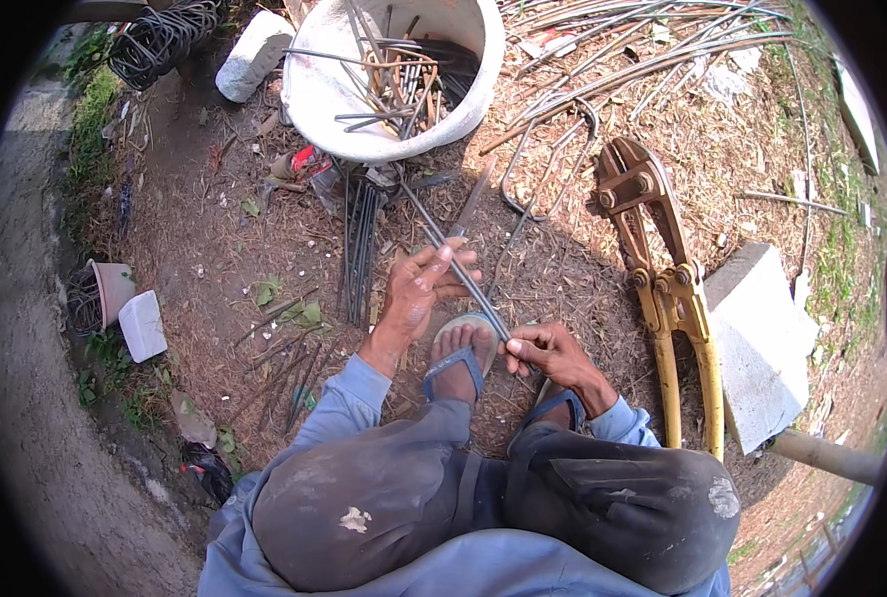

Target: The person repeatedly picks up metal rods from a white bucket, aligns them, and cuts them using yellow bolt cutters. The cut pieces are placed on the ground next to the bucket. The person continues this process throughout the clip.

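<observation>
My left hand [419, 298] pinches a long steel rod [475, 292] with thumb and fingers, the other fingers partly extended. The rod slants from near the bucket down to my right hand [548, 358], which is closed on its lower end. Both hands are above my sandalled feet [457, 356]. A bundle of short dark rods [361, 249] lies on the ground left of the held rod. Bent wire pieces [506, 189] lie beyond it. Large bolt cutters [667, 298] with yellow handles lie to the right of my right hand.
A white bucket [314, 90] of cut rods stands ahead. Long rods [653, 55] lie at upper right, a concrete block [762, 358] at right, a white block [251, 62] and wire coil [160, 40] at upper left, a pink pot [113, 284] and rough concrete edge [45, 328] at left.
</observation>
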`<move>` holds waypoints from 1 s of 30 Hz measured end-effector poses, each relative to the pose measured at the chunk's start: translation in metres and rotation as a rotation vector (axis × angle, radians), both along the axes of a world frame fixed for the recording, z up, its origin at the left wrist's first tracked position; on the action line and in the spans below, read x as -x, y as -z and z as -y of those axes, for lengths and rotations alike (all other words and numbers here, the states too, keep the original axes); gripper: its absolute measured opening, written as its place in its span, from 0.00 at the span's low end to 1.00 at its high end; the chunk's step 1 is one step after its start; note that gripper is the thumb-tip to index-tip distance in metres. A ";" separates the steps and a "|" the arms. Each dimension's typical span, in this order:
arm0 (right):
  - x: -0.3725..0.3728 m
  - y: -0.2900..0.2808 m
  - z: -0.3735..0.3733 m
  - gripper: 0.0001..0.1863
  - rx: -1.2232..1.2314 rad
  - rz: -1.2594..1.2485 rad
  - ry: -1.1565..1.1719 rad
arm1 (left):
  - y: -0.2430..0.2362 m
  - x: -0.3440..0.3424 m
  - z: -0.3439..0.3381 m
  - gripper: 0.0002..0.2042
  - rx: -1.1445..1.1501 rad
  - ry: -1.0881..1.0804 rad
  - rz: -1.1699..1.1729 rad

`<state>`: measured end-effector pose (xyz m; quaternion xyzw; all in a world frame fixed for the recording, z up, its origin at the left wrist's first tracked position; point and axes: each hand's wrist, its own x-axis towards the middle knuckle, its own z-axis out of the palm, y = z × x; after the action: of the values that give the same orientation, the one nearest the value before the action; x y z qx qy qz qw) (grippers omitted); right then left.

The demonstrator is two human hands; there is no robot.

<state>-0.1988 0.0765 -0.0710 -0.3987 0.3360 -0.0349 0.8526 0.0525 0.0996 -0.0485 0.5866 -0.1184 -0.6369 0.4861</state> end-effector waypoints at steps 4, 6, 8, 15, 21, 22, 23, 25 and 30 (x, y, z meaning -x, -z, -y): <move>-0.002 -0.007 0.005 0.15 0.073 -0.038 -0.033 | 0.002 -0.003 0.003 0.24 0.007 -0.086 -0.029; 0.001 -0.004 0.007 0.15 0.116 -0.059 -0.065 | 0.003 -0.015 0.004 0.24 -0.002 -0.143 -0.009; 0.006 -0.002 0.007 0.16 0.165 -0.062 -0.111 | 0.000 -0.028 0.006 0.24 -0.023 -0.168 0.024; 0.002 -0.005 0.001 0.14 0.173 -0.101 -0.109 | -0.004 -0.043 0.007 0.23 -0.033 -0.167 0.022; 0.008 0.003 0.004 0.14 0.281 -0.113 -0.130 | 0.004 -0.039 0.006 0.20 -0.034 -0.172 0.042; 0.006 0.004 0.005 0.14 0.329 -0.109 -0.113 | 0.005 -0.041 0.006 0.18 -0.024 -0.187 0.036; 0.004 0.004 0.004 0.14 0.377 -0.106 -0.097 | 0.006 -0.039 0.005 0.18 -0.031 -0.191 0.051; 0.001 0.001 0.000 0.14 0.399 -0.156 -0.041 | 0.004 -0.036 0.007 0.18 -0.040 -0.199 0.085; -0.009 -0.007 0.004 0.14 0.256 -0.202 -0.045 | 0.006 -0.021 0.003 0.18 -0.043 -0.186 0.090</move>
<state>-0.1896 0.0728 -0.0641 -0.5129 0.4041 -0.0181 0.7572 0.0737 0.0968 -0.0544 0.6333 -0.0713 -0.5646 0.5245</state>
